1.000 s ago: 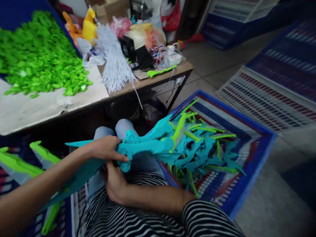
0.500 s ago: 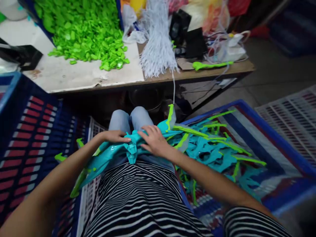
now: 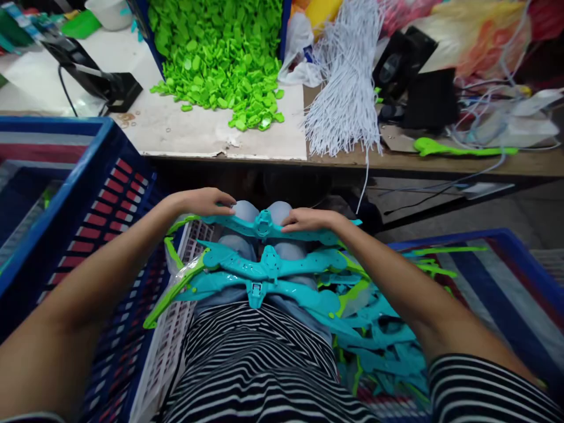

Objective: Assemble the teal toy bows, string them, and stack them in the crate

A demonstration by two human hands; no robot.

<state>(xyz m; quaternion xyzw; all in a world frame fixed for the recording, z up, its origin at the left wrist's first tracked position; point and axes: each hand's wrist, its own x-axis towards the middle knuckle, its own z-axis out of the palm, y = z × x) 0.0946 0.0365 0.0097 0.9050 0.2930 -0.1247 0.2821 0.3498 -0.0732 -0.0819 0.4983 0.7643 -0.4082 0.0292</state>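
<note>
Three teal bow-shaped plastic pieces with lime-green end arms lie across my lap, one behind another. My left hand is closed over the left part of the farthest teal piece, its fingers near the knee. On the same piece, right of its central hub, my right hand grips with bent fingers. The nearest teal piece rests against my striped shirt. A lime-green arm with clear film around it sticks out at the left. The undersides of both hands are hidden.
On the worktable ahead are heaped lime-green plastic bits, white cords and a black device. A blue crate stands at my left. At my right, a blue-rimmed crate holds many teal and green pieces.
The teal pieces, bunched together under both hands before, are now spread apart in rows over my lap. Both hands have moved forward and apart with the farthest piece. The view has shifted left.
</note>
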